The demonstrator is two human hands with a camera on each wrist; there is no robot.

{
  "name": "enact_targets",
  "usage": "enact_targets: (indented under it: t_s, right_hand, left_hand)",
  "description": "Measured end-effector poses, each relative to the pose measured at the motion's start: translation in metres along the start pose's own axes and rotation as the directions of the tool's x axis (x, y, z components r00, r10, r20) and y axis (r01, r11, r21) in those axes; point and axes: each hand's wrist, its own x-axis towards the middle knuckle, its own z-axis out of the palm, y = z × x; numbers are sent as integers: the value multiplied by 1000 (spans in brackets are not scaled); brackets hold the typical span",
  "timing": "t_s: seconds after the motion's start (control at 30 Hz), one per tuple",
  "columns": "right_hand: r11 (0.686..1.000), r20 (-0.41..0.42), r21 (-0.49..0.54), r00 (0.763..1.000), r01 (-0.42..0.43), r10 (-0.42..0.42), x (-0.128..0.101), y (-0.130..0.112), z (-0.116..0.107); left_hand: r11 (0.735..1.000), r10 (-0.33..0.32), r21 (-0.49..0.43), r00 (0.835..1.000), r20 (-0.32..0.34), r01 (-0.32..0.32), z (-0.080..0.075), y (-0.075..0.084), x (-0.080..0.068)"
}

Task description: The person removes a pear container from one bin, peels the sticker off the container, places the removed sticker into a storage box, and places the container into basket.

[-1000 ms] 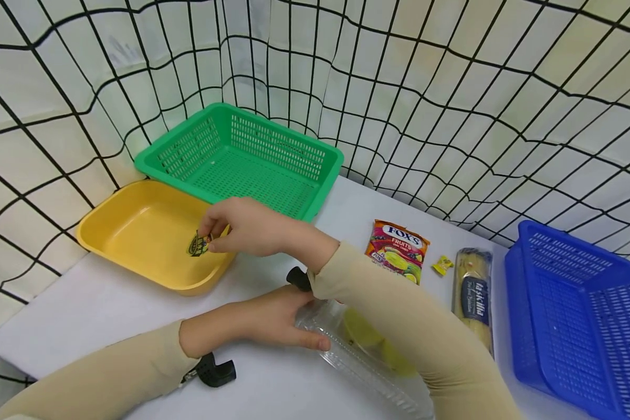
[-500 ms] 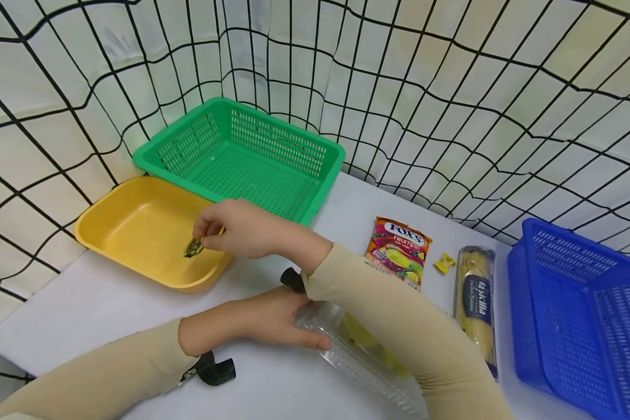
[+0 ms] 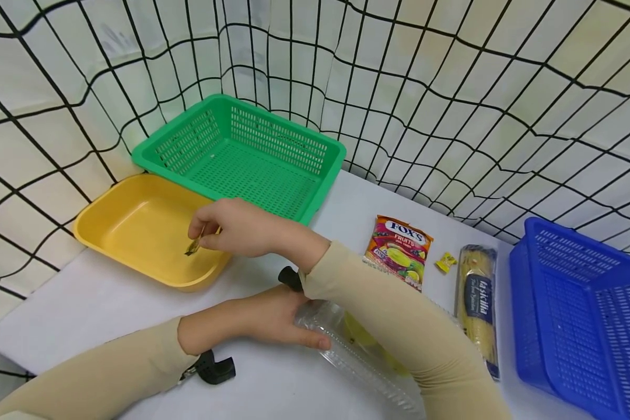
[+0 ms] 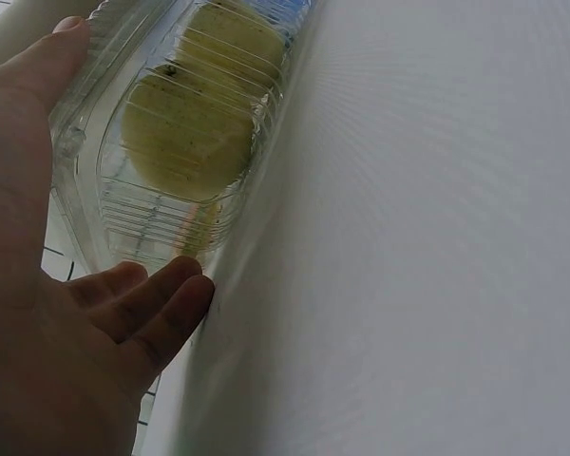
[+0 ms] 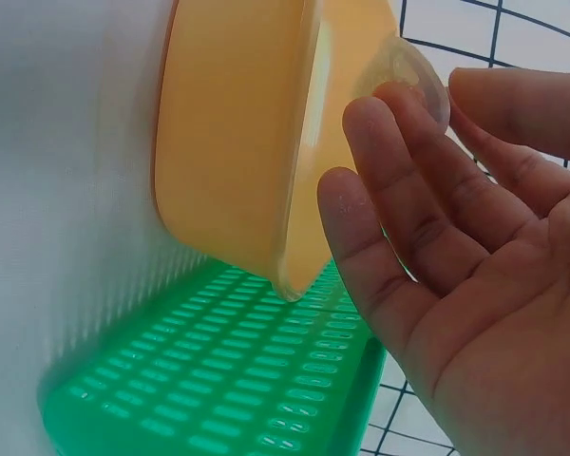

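My right hand [image 3: 241, 227] reaches over the yellow tub [image 3: 142, 233] and pinches a small label [image 3: 193, 246] between thumb and fingertips. Turned nearly edge-on, the label looks dark with yellow; from the right wrist it is a curved, translucent round piece. My left hand [image 3: 273, 321] holds the near-left end of a clear plastic clamshell box [image 3: 364, 379], thumb along its top edge and fingertips at its end wall. Inside the box lie round, pale yellow-green fruits [image 4: 185, 133]. In the head view my right sleeve covers part of the box.
Behind the tub is a green slotted basket [image 3: 268, 175]. To the right lie a Fox's candy packet [image 3: 399, 251], a yellow-wrapped sweet [image 3: 445, 262] and a La Sicilia pasta packet [image 3: 476, 303]. A blue basket [image 3: 583, 315] stands far right. Black wire mesh [image 3: 425, 87] encloses the table.
My right hand has moved slightly left over the tub, and the label has turned from face-on to nearly edge-on. The left hand keeps its place on the box.
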Motion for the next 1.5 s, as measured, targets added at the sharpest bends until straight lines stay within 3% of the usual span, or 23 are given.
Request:
enact_targets:
  t_s: [1.13,1.5]
  right_hand:
    - [1000,42,-20,999,-22,23,-8,-10,-5]
    - [1000,-9,5,1000,6,-6,-55,-13,-23]
  left_hand:
    - [999,-34,6,999,31,34,-1,-1,1]
    - [991,107,-78,994,-14,-108,0,-3,7]
